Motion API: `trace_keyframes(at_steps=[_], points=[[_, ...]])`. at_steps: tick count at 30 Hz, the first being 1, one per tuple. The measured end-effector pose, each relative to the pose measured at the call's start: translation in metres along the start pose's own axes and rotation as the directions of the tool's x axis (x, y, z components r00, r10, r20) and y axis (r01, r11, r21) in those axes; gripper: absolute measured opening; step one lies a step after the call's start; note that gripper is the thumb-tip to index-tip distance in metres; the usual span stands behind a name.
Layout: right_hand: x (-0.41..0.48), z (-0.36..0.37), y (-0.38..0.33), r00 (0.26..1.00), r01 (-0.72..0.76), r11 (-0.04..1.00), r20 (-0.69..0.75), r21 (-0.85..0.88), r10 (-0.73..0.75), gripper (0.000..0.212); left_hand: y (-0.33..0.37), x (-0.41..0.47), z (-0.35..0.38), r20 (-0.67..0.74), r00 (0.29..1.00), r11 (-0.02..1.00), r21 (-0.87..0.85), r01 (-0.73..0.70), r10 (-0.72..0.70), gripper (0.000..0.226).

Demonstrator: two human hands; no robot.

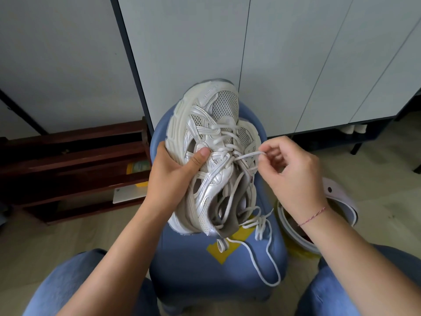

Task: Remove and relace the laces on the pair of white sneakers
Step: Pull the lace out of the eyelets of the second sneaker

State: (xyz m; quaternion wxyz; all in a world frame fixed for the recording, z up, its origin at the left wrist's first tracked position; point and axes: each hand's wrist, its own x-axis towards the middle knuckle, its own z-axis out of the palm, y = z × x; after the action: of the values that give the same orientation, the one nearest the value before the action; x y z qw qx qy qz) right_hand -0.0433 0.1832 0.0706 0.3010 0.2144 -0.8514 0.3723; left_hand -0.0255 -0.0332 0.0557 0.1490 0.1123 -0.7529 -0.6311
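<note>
A white and silver sneaker [205, 142] stands toe-up above a blue chair [200, 265], its heel near the seat. My left hand [175, 172] grips its left side, thumb pressed on the upper beside the eyelets. My right hand [293, 172] pinches a loop of the white lace [248, 155] pulled out sideways from the middle eyelets. Loose lace ends [266, 254] hang from the shoe's opening and trail over the seat. The lace is still threaded through the upper eyelets. Only one sneaker is in view.
A yellow patch [227, 247] marks the chair seat. A white round bin with a lid [341, 210] sits on the floor at the right. A dark wooden rack [73, 169] stands at the left. Grey cabinet doors [296, 65] fill the back. My knees in blue jeans [75, 283] frame the chair.
</note>
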Motion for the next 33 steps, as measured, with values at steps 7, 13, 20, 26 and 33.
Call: trace_keyframes(at_steps=[7, 13, 20, 26, 33], points=[[-0.006, 0.009, -0.012, 0.737, -0.674, 0.451, 0.564, 0.585, 0.372, 0.045, -0.002, 0.000, -0.002, -0.008, 1.000, 0.996, -0.083, 0.019, -0.020, 0.076], [-0.007, 0.013, -0.010, 0.830, -0.556, 0.617, 0.408, 0.557, 0.379, 0.011, -0.005, 0.003, 0.000, -0.006, 0.999, 0.996, -0.082, 0.034, -0.034, 0.082], [0.007, -0.002, -0.007, 0.639, -0.721, 0.011, 0.659, 0.693, 0.397, 0.012, -0.005, 0.002, 0.001, 0.022, 0.999, 0.995, -0.093, 0.028, -0.026, 0.078], [0.012, -0.006, 0.001, 0.500, -0.700, -0.360, 0.783, 0.617, 0.369, 0.019, -0.009, 0.003, 0.003, 0.007, 1.000, 0.998, -0.060, 0.030, -0.030, 0.085], [-0.007, 0.008, -0.011, 0.788, -0.564, 0.766, 0.479, 0.309, 0.387, 0.043, -0.011, 0.004, 0.002, 0.003, 0.999, 0.996, -0.079, 0.049, -0.049, 0.083]])
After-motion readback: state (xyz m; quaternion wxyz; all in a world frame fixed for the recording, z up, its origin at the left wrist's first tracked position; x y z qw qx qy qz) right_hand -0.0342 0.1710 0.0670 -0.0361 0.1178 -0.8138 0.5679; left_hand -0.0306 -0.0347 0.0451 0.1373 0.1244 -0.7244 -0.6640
